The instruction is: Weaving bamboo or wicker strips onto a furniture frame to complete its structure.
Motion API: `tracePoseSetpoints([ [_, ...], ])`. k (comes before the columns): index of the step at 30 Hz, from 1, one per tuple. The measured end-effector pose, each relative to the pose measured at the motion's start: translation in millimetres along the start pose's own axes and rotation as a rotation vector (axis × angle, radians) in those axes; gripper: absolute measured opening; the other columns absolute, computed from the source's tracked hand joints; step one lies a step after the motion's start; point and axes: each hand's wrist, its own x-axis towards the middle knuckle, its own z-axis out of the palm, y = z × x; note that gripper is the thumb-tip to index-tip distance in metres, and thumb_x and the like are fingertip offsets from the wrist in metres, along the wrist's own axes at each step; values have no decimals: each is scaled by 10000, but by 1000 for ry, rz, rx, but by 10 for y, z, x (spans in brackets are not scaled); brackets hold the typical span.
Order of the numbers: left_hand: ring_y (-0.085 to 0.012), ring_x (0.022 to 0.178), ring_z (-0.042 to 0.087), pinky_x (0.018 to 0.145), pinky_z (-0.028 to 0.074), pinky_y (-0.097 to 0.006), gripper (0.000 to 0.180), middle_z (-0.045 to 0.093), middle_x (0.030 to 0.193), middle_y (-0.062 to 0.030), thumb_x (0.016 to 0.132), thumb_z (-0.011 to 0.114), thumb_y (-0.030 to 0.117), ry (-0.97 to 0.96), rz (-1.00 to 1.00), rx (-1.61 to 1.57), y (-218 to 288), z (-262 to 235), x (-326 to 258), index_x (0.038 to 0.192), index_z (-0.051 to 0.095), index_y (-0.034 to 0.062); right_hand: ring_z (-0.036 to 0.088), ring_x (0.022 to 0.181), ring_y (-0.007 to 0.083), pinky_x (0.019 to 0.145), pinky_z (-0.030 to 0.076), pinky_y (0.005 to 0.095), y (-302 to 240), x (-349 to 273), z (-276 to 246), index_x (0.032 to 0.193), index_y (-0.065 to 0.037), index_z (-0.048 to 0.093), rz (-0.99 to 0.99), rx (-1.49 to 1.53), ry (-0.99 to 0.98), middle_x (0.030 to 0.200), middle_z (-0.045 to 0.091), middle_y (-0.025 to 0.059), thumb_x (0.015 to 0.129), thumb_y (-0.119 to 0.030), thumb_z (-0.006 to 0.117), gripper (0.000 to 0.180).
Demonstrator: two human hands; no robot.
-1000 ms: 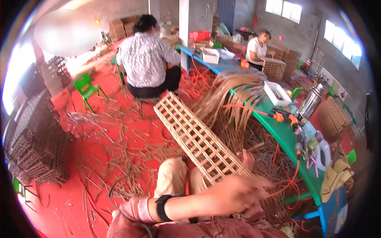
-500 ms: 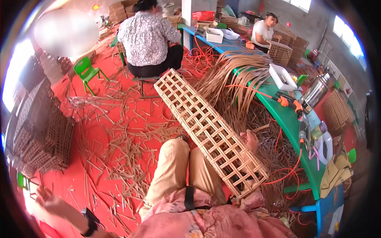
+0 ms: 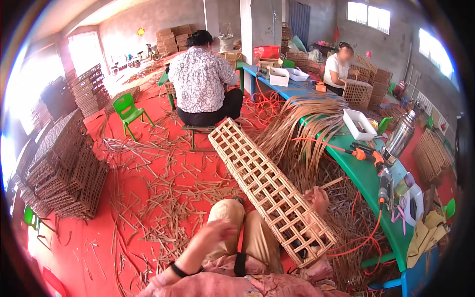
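Observation:
A long, narrow woven rattan basket frame (image 3: 271,190) with an open lattice lies aslant across my lap, its far end reaching toward the seated co-worker. Against its right edge, my right hand (image 3: 316,200) is closed with curled fingers around a flat tan rattan strip (image 3: 332,182), whose end sticks out to the right. Lattice partly covers my right forearm. Over my left thigh hovers my left hand (image 3: 216,235), fingers stretched toward the basket frame but apart from it. I see nothing in that hand.
To my right runs a green table (image 3: 363,173) with power tools, a steel flask (image 3: 398,137), a white tray (image 3: 359,124) and draped strips. Stacked woven panels (image 3: 69,168) stand left, near a green chair (image 3: 129,113). Two co-workers sit farther off. Strip scraps litter the red floor.
My left hand has come in from the far left to above my left thigh. My right hand stays at the basket frame's edge. The view has tilted up, showing more of the room.

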Motion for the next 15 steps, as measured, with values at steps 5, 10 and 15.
tracePoseSetpoints([
  [5,-237,1038,581,875,487,-362,378,562,1191,-154,941,511,280,0,-340,138,-463,693,650,1175,480,-16,577,533,139,449,391,249,-39,148,-22,907,-10,554,-31,-53,9,704,636,109,913,-170,558,160],
  [10,-166,932,599,778,482,-302,281,607,1080,-56,943,458,257,-160,-91,64,-546,1012,711,1130,531,60,575,548,155,509,476,292,-57,371,-200,911,17,588,-31,-34,-5,705,646,142,901,-159,576,177],
  [15,-161,1029,579,844,446,-307,316,609,1113,-45,950,425,243,-206,-95,96,-518,1122,832,1217,475,82,471,469,97,427,322,239,-79,560,-247,830,-8,578,-47,-10,-6,664,630,114,911,-146,560,161],
])
